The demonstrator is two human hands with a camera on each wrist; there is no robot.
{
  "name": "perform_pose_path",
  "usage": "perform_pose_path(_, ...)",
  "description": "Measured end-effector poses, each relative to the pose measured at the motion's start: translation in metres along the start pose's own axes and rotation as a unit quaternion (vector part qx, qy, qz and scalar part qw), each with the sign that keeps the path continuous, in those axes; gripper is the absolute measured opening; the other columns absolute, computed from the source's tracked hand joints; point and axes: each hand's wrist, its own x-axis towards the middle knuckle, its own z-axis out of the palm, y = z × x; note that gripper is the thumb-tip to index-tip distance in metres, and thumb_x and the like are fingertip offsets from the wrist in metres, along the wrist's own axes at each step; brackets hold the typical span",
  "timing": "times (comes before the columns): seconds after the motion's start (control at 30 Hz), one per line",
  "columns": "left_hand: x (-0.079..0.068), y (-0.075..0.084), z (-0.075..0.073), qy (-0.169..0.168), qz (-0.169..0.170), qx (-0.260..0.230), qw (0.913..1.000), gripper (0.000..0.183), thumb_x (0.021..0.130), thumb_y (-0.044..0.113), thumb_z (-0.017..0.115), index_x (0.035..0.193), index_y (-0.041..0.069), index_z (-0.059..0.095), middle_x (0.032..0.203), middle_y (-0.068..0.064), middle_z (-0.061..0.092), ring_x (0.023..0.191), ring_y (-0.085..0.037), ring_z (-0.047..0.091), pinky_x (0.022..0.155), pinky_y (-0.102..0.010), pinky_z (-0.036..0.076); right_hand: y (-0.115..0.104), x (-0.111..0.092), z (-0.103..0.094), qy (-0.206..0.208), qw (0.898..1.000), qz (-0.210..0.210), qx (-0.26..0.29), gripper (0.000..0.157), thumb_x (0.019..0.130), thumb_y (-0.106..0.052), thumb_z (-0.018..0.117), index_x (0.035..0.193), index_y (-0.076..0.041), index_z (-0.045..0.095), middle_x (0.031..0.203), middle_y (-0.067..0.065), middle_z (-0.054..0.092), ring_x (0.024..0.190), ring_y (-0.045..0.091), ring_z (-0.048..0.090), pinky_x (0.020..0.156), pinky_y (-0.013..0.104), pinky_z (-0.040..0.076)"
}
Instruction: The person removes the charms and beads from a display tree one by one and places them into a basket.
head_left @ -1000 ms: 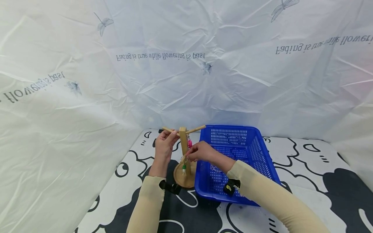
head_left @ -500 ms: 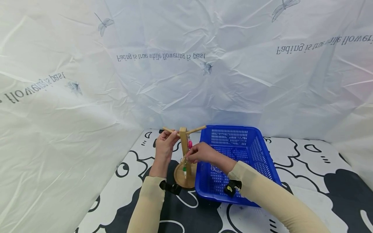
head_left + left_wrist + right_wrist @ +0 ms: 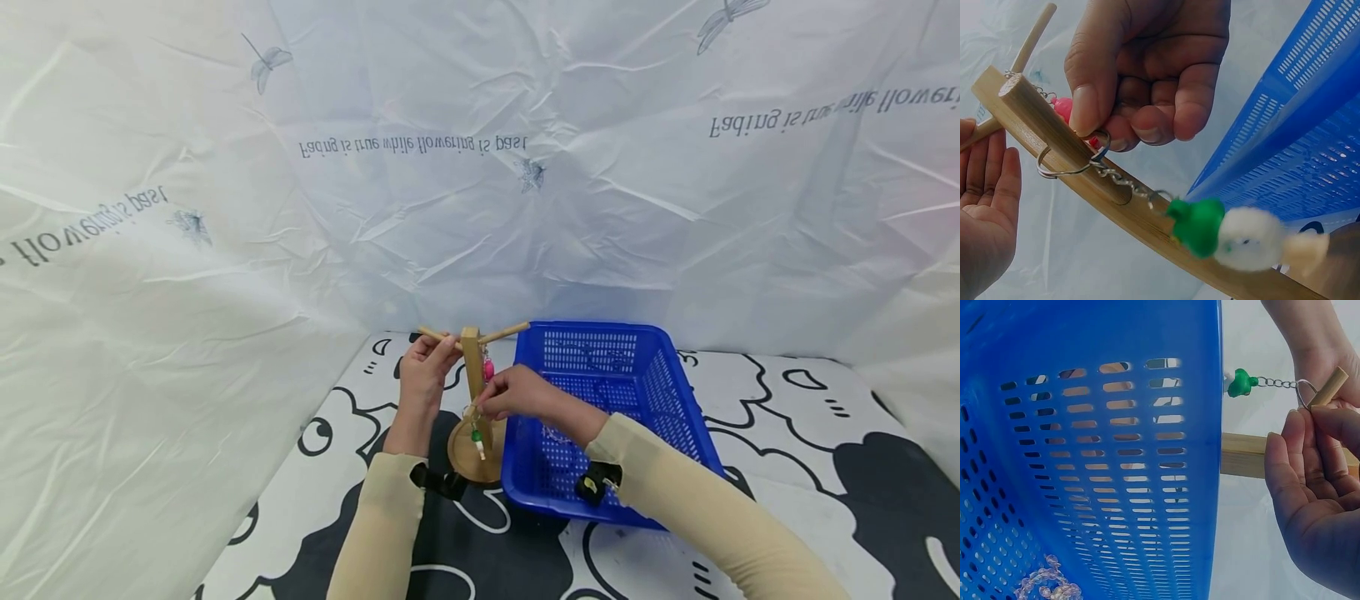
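Note:
A wooden stand [image 3: 474, 367] with a round base and several pegs stands left of centre in the head view. My left hand [image 3: 423, 375] holds one of its upper pegs, near the post. Lower down, my right hand [image 3: 516, 392] pinches a metal key ring [image 3: 1054, 172] between thumb and fingers. That ring loops around a short peg [image 3: 1054, 119] facing the left wrist camera. From its chain hangs a keychain charm with a green part [image 3: 1200, 228] and a fluffy white part [image 3: 1250, 239]. A pink charm [image 3: 489, 369] hangs from the upper right peg.
Right beside the stand is a blue plastic basket [image 3: 615, 508], its wall close to my right hand. Clear beaded jewellery [image 3: 1050, 584] lies inside it. A black-and-white cartoon cloth [image 3: 300, 508] covers the table, with pale sheeting [image 3: 450, 225] behind.
The green and white charm has swung slightly to the right under the right hand. Both hands keep nearly the same place and hold.

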Motion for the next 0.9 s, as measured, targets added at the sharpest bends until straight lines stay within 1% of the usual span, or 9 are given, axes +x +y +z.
perform_pose_path(0.07,0.0,0.0,0.0002,-0.001,0.0,0.0,1.0,0.014,0.095,-0.002,0.058,0.09,0.01,0.063,0.081,0.003,0.07,0.076,-0.007,0.071,0.082,-0.021,0.06,-0.0001,-0.0004,-0.0002,0.0,1.0,0.001,0.0,0.01,0.091,-0.012,0.07,0.092,-0.003,0.075,0.091,0.008,0.075,0.087,0.027,0.071,0.085,0.039,0.062)
perform_pose_path(0.13,-0.0003,0.0005,0.0005,-0.001,0.0,0.002,1.0,0.015,0.095,-0.002,0.059,0.089,0.011,0.063,0.081,0.004,0.07,0.076,-0.007,0.071,0.082,-0.021,0.06,-0.0005,-0.0008,-0.0006,-0.002,1.0,0.001,-0.001,0.01,0.09,-0.012,0.07,0.092,-0.004,0.075,0.092,0.008,0.075,0.088,0.028,0.071,0.085,0.039,0.062)
perform_pose_path(0.2,-0.0005,0.0011,0.0008,-0.001,0.001,0.003,1.0,0.017,0.095,-0.002,0.059,0.088,0.013,0.063,0.081,0.004,0.07,0.076,-0.007,0.071,0.082,-0.021,0.06,-0.0015,-0.0013,-0.0012,-0.004,1.0,-0.002,-0.003,0.01,0.091,-0.012,0.07,0.092,-0.003,0.075,0.092,0.008,0.075,0.085,0.025,0.071,0.084,0.037,0.062)
perform_pose_path(0.3,-0.0004,0.0018,0.0011,0.0,0.003,0.003,1.0,0.018,0.095,-0.002,0.059,0.088,0.013,0.063,0.081,0.004,0.07,0.076,-0.007,0.071,0.081,-0.021,0.06,-0.0033,-0.0019,-0.002,-0.007,1.0,-0.008,-0.004,0.011,0.092,-0.012,0.069,0.093,-0.003,0.075,0.092,0.008,0.075,0.08,0.017,0.069,0.082,0.036,0.062)
perform_pose_path(0.37,-0.0002,0.0022,0.0012,0.0,0.003,0.003,1.0,0.018,0.095,-0.002,0.058,0.088,0.013,0.063,0.081,0.004,0.07,0.076,-0.007,0.071,0.081,-0.021,0.06,-0.0043,-0.0024,-0.0023,-0.009,1.0,-0.013,-0.004,0.011,0.092,-0.011,0.069,0.093,-0.002,0.075,0.092,0.009,0.075,0.078,0.014,0.069,0.082,0.037,0.063)
perform_pose_path(0.53,-0.0003,0.0022,0.0009,0.0,0.0,0.001,1.0,0.016,0.095,-0.002,0.058,0.089,0.012,0.063,0.081,0.004,0.07,0.077,-0.007,0.071,0.081,-0.021,0.06,-0.0053,-0.003,-0.0026,-0.014,1.0,-0.017,-0.004,0.011,0.092,-0.011,0.068,0.093,-0.001,0.074,0.092,0.009,0.075,0.079,0.014,0.069,0.082,0.036,0.063)
perform_pose_path(0.67,-0.0005,0.0018,0.0006,0.002,-0.001,0.0,1.0,0.015,0.095,-0.002,0.058,0.09,0.011,0.063,0.081,0.004,0.07,0.076,-0.007,0.071,0.081,-0.021,0.061,-0.0057,-0.0037,-0.0028,-0.019,1.0,-0.017,-0.002,0.012,0.092,-0.012,0.069,0.093,-0.001,0.074,0.092,0.009,0.075,0.078,0.013,0.068,0.079,0.032,0.062)
perform_pose_path(0.77,-0.0004,0.0012,0.0005,0.0,-0.001,-0.003,1.0,0.017,0.095,-0.003,0.058,0.089,0.012,0.063,0.081,0.003,0.069,0.076,-0.007,0.071,0.08,-0.021,0.061,-0.0064,-0.0047,-0.0031,-0.023,1.0,-0.019,-0.001,0.012,0.092,-0.013,0.069,0.092,-0.001,0.074,0.092,0.009,0.075,0.078,0.013,0.068,0.078,0.031,0.062)
perform_pose_path(0.9,-0.0006,0.0008,0.0001,-0.004,0.001,-0.002,1.0,0.018,0.095,-0.002,0.058,0.087,0.013,0.063,0.081,0.004,0.069,0.077,-0.007,0.071,0.08,-0.021,0.061,-0.0077,-0.0065,-0.0033,-0.029,0.999,-0.022,-0.002,0.013,0.091,-0.012,0.069,0.093,-0.001,0.074,0.092,0.009,0.075,0.079,0.013,0.068,0.079,0.031,0.062)
